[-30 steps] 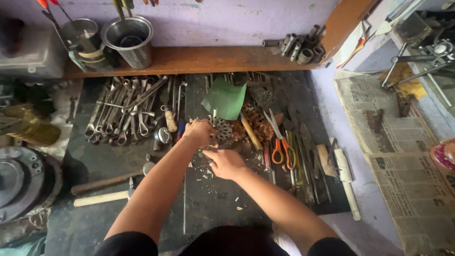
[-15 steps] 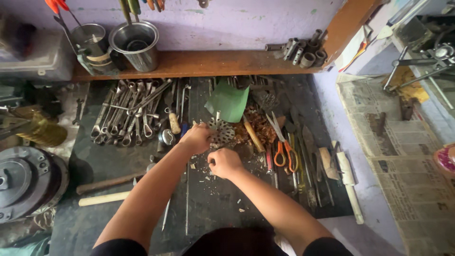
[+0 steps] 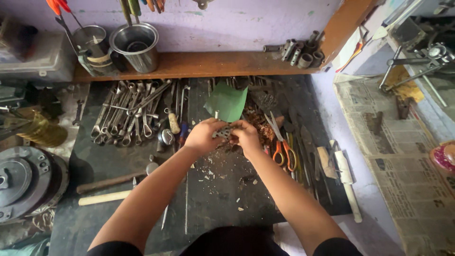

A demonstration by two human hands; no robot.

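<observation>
From the head view, I see my left hand [image 3: 203, 136] and my right hand [image 3: 246, 136] brought together over the middle of the dark metal bench [image 3: 118, 166], both closed on a small grey perforated metal part [image 3: 222, 133] that sits between the fingers; most of it is hidden by the knuckles, so I cannot tell its full shape.

Just beyond the hands lies a green sheet of paper [image 3: 228, 101], tilted up at one corner. Just right of my right hand is a pile of brown rusty shavings [image 3: 256, 121], and next to it orange-handled scissors [image 3: 280, 148] lie flat.

Left of my left hand, a fan of grey steel spanners [image 3: 125, 116] is spread on the bench, with a small round metal cap [image 3: 166, 136] near it. Nearer to me on that side, a wooden-handled hammer [image 3: 111, 181] rests above a pale wooden stick [image 3: 105, 197].

Far beyond the hands, a wooden shelf [image 3: 199, 64] carries a shiny steel cup [image 3: 136, 46]. Well to the right, old newspaper [image 3: 403, 156] covers the surface.
</observation>
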